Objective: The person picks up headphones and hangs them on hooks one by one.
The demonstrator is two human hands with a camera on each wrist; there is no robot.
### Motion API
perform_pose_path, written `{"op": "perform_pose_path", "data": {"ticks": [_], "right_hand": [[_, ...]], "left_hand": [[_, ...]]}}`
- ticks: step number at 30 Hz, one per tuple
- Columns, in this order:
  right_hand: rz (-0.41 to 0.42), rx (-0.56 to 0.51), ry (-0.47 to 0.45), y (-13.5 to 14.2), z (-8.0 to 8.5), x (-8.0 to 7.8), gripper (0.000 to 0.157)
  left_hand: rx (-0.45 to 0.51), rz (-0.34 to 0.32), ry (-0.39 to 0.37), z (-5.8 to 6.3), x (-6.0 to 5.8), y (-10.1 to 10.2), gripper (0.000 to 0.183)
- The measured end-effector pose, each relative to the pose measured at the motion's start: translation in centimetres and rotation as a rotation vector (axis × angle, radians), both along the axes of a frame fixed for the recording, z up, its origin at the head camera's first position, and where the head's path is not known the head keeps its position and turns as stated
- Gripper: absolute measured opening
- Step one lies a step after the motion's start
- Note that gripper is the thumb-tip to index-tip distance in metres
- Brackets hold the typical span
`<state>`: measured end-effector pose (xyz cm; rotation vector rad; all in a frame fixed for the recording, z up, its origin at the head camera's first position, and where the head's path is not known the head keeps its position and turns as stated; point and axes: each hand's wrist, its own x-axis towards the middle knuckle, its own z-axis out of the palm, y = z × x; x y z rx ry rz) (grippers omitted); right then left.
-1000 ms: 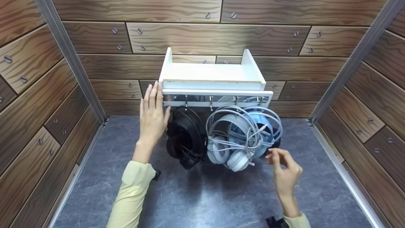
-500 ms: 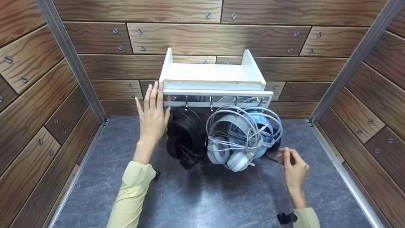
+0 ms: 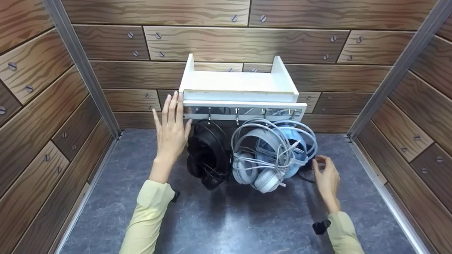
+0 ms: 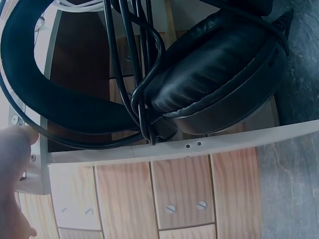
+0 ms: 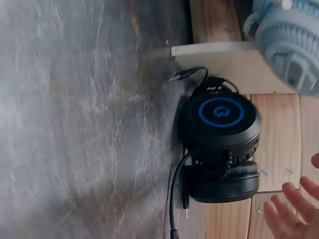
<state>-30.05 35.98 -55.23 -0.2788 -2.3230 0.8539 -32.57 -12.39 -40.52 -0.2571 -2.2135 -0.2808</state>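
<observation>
My left hand (image 3: 171,132) rests with straight fingers against the left end of the white hook rack (image 3: 243,103). Beside its thumb hangs a black headset (image 3: 208,151) with a bundled cable, seen closely as padded ear cups (image 4: 219,74) in the left wrist view. A white headset (image 3: 267,180) with coiled white cable hangs further right, overlapping a blue headset (image 3: 291,133). My right hand (image 3: 326,176) is right of these, fingers loosely bent. In the right wrist view this hand (image 5: 294,214) is apart from a second black headset (image 5: 222,129) with a blue ring, low beside the rack.
A white shelf (image 3: 229,81) with raised sides tops the rack. Metal hooks (image 3: 237,116) line its front rail. Wood-patterned panels (image 3: 243,42) enclose the back and sides, above a dark grey marbled floor (image 3: 226,225). A microphone boom (image 5: 174,199) extends from the second black headset.
My right hand has moved rightward, then up towards the rack beside the blue headset. My left hand stays at the rack's end, its little finger now spread outward. The hanging headsets look unchanged.
</observation>
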Motion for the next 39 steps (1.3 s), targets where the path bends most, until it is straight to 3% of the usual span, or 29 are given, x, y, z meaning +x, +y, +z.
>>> {"op": "perform_pose_path", "data": {"ticks": [10,14,17,21,31,39], "right_hand": [[0.03,0.038,-0.209,0.3,-0.7,-3.7,0.051],[0.079,0.058,-0.252,0.5,-1.0,-4.8,0.059],[0.104,0.087,-0.255,0.5,-1.1,-5.4,0.055],[0.115,0.126,-0.263,0.6,-1.5,-5.7,0.048],[0.16,0.192,-0.273,1.0,-1.3,-5.6,0.054],[0.124,0.203,-0.32,1.1,-1.0,-5.4,0.056]], "left_hand": [[0.008,0.002,-0.004,-0.1,-0.2,0.0,0.079],[0.01,-0.003,0.005,-0.2,-0.3,0.0,0.08],[0.009,0.002,0.009,-0.2,-0.4,0.1,0.081],[0.008,0.007,0.004,-0.2,-0.4,0.0,0.082],[0.02,0.003,-0.002,-0.1,-0.3,-0.1,0.083],[0.023,0.003,-0.007,-0.1,-0.2,0.0,0.083]]}}
